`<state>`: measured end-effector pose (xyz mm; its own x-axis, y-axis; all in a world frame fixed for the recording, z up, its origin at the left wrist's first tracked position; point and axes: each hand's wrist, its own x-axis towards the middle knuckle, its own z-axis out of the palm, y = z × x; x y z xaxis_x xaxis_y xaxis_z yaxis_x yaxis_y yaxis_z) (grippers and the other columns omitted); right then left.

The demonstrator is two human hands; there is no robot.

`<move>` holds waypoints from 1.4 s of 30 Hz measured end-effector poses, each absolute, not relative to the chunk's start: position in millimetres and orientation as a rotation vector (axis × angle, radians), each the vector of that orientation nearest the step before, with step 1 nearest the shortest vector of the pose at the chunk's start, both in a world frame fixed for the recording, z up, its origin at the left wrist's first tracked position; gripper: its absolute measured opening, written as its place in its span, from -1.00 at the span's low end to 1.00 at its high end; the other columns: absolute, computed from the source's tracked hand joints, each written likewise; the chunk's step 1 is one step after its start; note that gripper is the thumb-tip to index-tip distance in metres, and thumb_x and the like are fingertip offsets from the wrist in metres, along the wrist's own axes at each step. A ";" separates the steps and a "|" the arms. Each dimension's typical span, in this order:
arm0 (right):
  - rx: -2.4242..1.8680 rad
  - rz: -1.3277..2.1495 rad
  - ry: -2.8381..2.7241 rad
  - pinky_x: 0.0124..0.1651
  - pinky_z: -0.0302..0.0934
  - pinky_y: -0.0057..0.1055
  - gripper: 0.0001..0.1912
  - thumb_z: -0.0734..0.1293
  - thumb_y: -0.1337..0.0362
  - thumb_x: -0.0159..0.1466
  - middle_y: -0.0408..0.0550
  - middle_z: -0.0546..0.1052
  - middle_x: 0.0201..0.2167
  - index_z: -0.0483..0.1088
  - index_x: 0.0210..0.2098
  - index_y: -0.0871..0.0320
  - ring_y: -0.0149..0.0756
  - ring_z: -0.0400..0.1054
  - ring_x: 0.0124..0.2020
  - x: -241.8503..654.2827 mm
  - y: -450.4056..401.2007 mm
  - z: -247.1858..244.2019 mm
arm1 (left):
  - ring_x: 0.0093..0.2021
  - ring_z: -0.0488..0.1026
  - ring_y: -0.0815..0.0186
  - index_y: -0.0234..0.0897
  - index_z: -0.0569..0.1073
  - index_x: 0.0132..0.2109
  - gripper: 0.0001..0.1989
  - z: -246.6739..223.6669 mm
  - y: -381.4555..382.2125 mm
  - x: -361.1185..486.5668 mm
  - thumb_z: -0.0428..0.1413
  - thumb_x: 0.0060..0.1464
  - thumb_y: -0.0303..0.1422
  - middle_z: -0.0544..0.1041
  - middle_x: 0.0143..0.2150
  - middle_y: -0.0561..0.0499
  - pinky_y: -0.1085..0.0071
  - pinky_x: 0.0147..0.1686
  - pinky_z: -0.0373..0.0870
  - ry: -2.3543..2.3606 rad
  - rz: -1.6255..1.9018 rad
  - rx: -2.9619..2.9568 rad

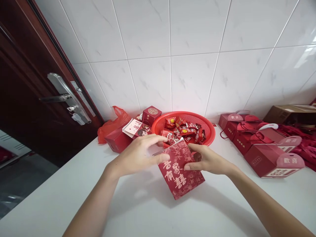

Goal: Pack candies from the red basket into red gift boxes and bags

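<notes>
A red candy box with pale characters and flower outlines is held tilted over the white table. My right hand grips its right side, the thumb on the printed face and the fingers behind. At the box's upper left, my left hand has its thumb and fingers apart; the thumb overlaps the printed face, and whether it touches cannot be seen. Just beyond both hands stands a red plastic basket holding several wrapped candies. The box's inside is hidden from me.
Several red gift boxes stand at the right, beside a brown carton and dark red fabric. Left of the basket are more red boxes, cards and a red plastic bag. A tiled wall backs the table; a door is left.
</notes>
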<state>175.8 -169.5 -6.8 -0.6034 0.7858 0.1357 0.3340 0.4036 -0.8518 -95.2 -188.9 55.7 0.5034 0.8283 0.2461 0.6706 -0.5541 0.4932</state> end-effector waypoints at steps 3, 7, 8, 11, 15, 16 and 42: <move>-1.028 1.063 -2.136 -0.48 0.11 -0.46 -0.59 0.49 0.03 0.16 -0.22 0.38 -0.46 0.21 -0.39 0.10 -0.41 0.23 -0.49 169.4 -172.7 -11.2 | -0.28 0.48 0.25 -0.23 0.54 -0.35 -0.60 49.8 -180.1 -91.9 0.02 0.28 -0.07 0.57 -0.34 0.02 0.39 -0.22 0.40 1.293 0.806 2.326; -1.101 0.957 -2.252 -0.45 0.15 -0.42 -0.65 0.49 0.07 0.17 -0.18 0.44 -0.45 0.31 -0.26 0.11 -0.34 0.29 -0.47 166.5 -176.1 -13.5 | -0.38 0.37 0.31 -0.27 0.47 -0.40 -0.60 40.1 -174.6 -82.7 -0.01 0.28 -0.11 0.48 -0.42 0.05 0.44 -0.39 0.27 1.272 0.798 2.261; -1.096 0.938 -2.280 -0.45 0.16 -0.42 -0.63 0.49 0.05 0.16 -0.17 0.44 -0.45 0.33 -0.23 0.12 -0.33 0.29 -0.47 167.3 -176.6 -12.3 | -0.38 0.35 0.32 -0.27 0.45 -0.42 -0.61 38.1 -174.4 -80.1 0.00 0.27 -0.12 0.45 -0.43 0.06 0.44 -0.40 0.24 1.251 0.757 2.245; -1.034 0.963 -2.255 -0.48 0.15 -0.45 -0.60 0.43 -0.06 0.22 -0.18 0.40 -0.47 0.34 -0.24 0.14 -0.38 0.27 -0.50 171.3 -177.2 -6.8 | -0.43 0.26 0.36 -0.28 0.36 -0.46 -0.61 33.4 -175.2 -72.6 0.02 0.24 -0.12 0.33 -0.48 0.09 0.46 -0.44 0.15 1.155 0.611 2.162; -0.966 1.152 -2.042 -0.54 0.17 -0.50 -0.52 0.24 -0.15 0.34 -0.21 0.27 -0.51 0.24 -0.44 0.13 -0.47 0.22 -0.56 174.0 -176.1 -5.0 | -0.48 0.11 0.41 -0.28 0.28 -0.48 -0.61 29.3 -174.6 -65.7 0.05 0.21 -0.12 0.18 -0.51 0.13 0.45 -0.49 0.02 1.078 0.452 2.043; -0.962 1.201 -2.011 -0.55 0.18 -0.50 -0.49 0.24 -0.16 0.34 -0.23 0.21 -0.53 0.19 -0.49 0.12 -0.48 0.21 -0.58 173.6 -175.6 -6.2 | -0.48 0.09 0.42 -0.29 0.28 -0.48 -0.61 28.3 -173.4 -65.1 0.06 0.20 -0.12 0.17 -0.51 0.14 0.45 -0.49 0.00 1.062 0.422 2.020; -1.029 0.922 -1.785 -0.46 0.24 -0.43 -0.49 0.31 -0.19 0.27 -0.04 0.56 -0.44 0.42 -0.42 0.17 -0.39 0.36 -0.55 212.9 -140.6 13.7 | -0.16 0.46 0.20 -0.29 0.54 -0.18 -0.55 30.7 -149.6 -76.7 0.00 0.26 0.01 0.57 -0.19 -0.05 0.35 -0.15 0.40 1.029 0.728 2.069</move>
